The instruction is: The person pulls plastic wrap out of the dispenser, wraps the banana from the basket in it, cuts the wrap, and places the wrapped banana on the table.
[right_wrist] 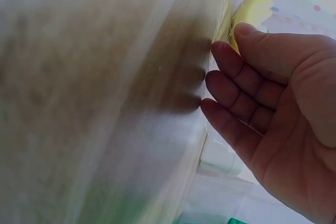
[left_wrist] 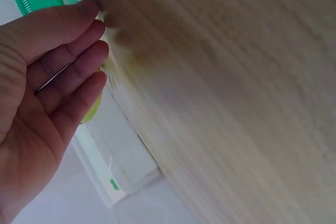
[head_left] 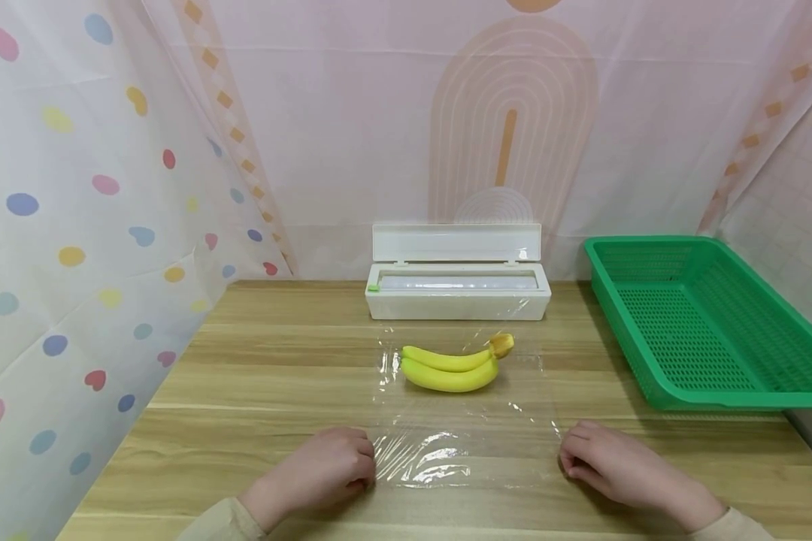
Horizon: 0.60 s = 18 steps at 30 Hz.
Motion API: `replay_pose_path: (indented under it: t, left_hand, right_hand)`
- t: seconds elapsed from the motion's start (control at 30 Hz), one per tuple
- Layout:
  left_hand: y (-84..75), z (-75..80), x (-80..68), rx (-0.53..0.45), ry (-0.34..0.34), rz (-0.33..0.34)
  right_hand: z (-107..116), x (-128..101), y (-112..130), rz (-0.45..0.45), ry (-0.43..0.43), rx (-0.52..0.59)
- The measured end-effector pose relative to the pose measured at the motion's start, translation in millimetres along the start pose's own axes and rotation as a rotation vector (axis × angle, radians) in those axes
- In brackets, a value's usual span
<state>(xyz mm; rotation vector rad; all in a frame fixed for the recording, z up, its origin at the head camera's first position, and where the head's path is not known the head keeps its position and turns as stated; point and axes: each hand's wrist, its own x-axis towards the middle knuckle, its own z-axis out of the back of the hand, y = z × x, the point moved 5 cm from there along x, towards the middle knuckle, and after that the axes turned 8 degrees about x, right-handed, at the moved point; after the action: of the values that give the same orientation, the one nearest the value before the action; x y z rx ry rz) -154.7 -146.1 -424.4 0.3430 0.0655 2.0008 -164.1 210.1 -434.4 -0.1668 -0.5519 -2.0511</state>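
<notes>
A sheet of clear plastic wrap [head_left: 440, 451] lies over the wooden table, running from a white wrap dispenser [head_left: 456, 305] whose lid stands up. On the wrap lies a yellow banana bunch [head_left: 449, 376], its stem pointing right. My left hand [head_left: 331, 464] pinches the wrap at its near left corner, thumb against the index finger, which is mostly hidden in the left wrist view. Across from it, my right hand [head_left: 616, 464] pinches the right edge, drawing it slightly outward. The other fingers of both hands are loosely bent, their tips at the table.
A green plastic basket [head_left: 616, 330] stands at the right end of the table. Behind the dispenser hangs a pale patterned cloth [head_left: 352, 135], and a dotted cloth [head_left: 108, 225] covers the left side. Bare wooden table [head_left: 243, 383] shows left of the wrap.
</notes>
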Motion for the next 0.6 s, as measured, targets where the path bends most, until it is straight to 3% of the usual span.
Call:
replay_pose_path:
  t: [0.3,0.6]
  left_hand:
    - [1.5,-1.5,1.1,-0.027,0.026,0.053]
    - [9.1,1.5,-4.0,-0.058,-0.013,0.132]
  right_hand:
    - [0.0,0.2,-0.3,-0.023,0.008,0.003]
    - [1.6,0.3,-0.6,-0.037,-0.017,-0.012]
